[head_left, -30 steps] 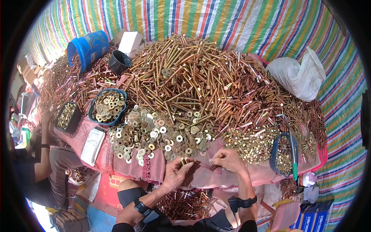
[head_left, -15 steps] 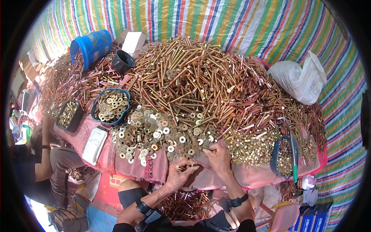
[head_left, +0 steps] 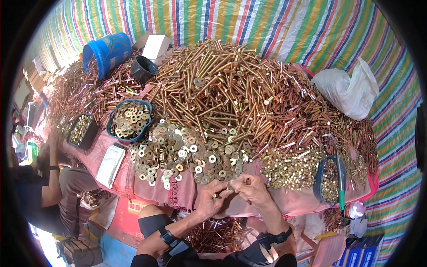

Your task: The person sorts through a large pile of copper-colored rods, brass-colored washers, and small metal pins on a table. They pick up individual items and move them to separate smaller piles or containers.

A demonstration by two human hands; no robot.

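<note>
clasping at least one slim gold-coloured metal bolt [head_left: 215,196] in curled fingers of left hand [head_left: 210,196], with only its end showing. pinching a small greyish piece [head_left: 230,184] between thumb and fingertips of right hand [head_left: 253,191], close against left fingertips; too small and covered to identify. holding both together over the near edge of faded pink cloth [head_left: 291,204], just short of a heap of flat ring-shaped metal washers [head_left: 180,153] in brassy and grey tones. bordered on the right by a spread of small shiny gold-coloured metal nuts [head_left: 289,169], then by a dark blue plastic tub [head_left: 317,187] with a green-handled metal tool [head_left: 341,198] at its right side. backed by a large mound of long coppery metal bolts [head_left: 231,89] and a multicoloured striped plastic sheet [head_left: 267,26].
</note>
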